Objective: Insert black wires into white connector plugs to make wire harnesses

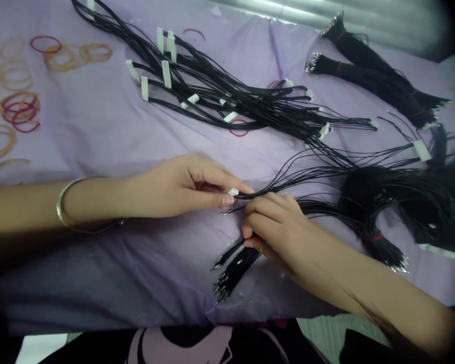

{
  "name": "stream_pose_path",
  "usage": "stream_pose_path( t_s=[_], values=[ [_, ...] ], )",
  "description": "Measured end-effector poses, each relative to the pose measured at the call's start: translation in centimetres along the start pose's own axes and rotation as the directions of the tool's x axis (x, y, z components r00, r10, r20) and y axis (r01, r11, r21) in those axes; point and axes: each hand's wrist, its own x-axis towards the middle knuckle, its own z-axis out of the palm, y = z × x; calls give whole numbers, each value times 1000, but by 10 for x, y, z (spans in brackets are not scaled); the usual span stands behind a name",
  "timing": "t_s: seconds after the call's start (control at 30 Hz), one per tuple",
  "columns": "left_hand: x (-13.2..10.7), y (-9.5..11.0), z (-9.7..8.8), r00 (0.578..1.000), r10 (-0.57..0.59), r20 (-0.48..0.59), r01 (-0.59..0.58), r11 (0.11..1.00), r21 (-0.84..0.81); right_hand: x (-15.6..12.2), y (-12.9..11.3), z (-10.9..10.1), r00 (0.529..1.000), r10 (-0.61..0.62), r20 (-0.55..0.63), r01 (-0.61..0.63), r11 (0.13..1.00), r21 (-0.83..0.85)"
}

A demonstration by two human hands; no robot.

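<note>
My left hand (197, 184) pinches a small white connector (233, 192) between thumb and fingers. Thin black wires (284, 183) run from that connector to the right. Just right of it, my right hand (275, 225) is closed with its fingertips together, over a loose bundle of black wires (237, 268) with bare metal terminals at the near end. Its fingers cover whatever they grip; a wire from the bundle seems likely, but I cannot make it out. One thin wire end pokes out between the two hands.
Finished-looking wire harnesses (250, 101) with white connectors lie across the back. Tied black wire bundles (367, 88) rest at the back right, and a larger heap (387, 192) sits at right. Yellow and red rubber bands (20, 108) are spread at left on the purple cloth (98, 268).
</note>
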Motion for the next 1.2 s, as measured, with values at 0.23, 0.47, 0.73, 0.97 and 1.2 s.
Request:
stream_pose_path(
  t_s=[0.23, 0.47, 0.73, 0.97, 1.2],
  values=[
    [1, -1, 2, 970, -242, -27, 205, 869, -450, -2, -1, -7, 983, 25, -180, -8, 996, 92],
    [-1, 17, 13, 915, -404, 9, 284, 629, -724, -2, 0, -21, 960, 117, -253, -21, 935, 354],
    [0, 7, 12, 896, -443, 18, 298, 573, -763, -1, -1, -26, 932, 234, -278, -93, 892, 442],
    [-1, 3, 12, 924, -381, 36, 264, 567, -780, 1, 8, -28, 859, 344, -379, -217, 915, 339],
    [-1, 6, 12, 925, -379, 28, 279, 628, -726, 4, 12, -27, 856, 351, -379, -219, 912, 348]
  ],
)
